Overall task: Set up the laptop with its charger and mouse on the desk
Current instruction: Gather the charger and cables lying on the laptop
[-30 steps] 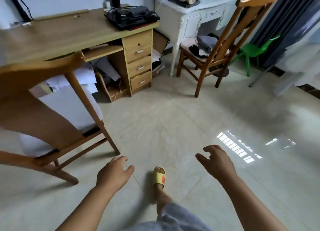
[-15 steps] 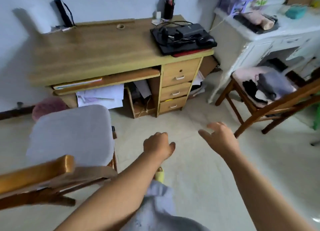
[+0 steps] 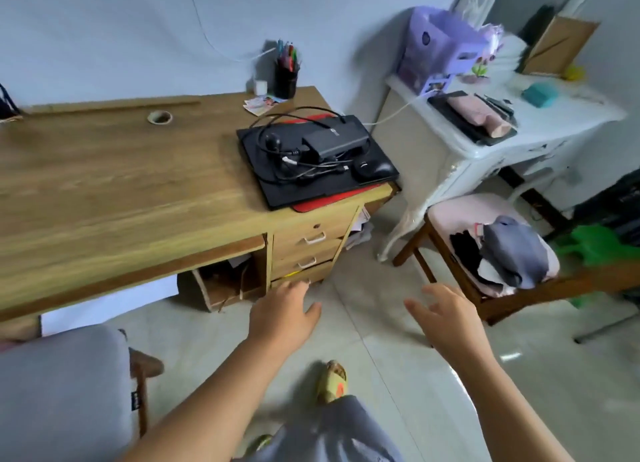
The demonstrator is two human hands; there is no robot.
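Note:
A closed black laptop (image 3: 277, 188) lies at the right end of the wooden desk (image 3: 114, 184), on top of a red pad. On its lid sit a black charger brick (image 3: 334, 139) with tangled cables and a black mouse (image 3: 375, 168). My left hand (image 3: 282, 314) and my right hand (image 3: 446, 314) hang in the air over the floor, below the desk's drawers, well short of the laptop. Both have relaxed fingers and hold nothing.
A grey-cushioned chair (image 3: 59, 392) stands at the lower left. A wooden chair (image 3: 491, 254) with clothes on it stands right of the desk, under a cluttered white table (image 3: 540, 129). A pen cup (image 3: 285, 77) stands at the desk's back edge.
I have come closer to the desk and the view has swung right, so the laptop looks larger. Both hands stay raised and empty, now nearer the drawers.

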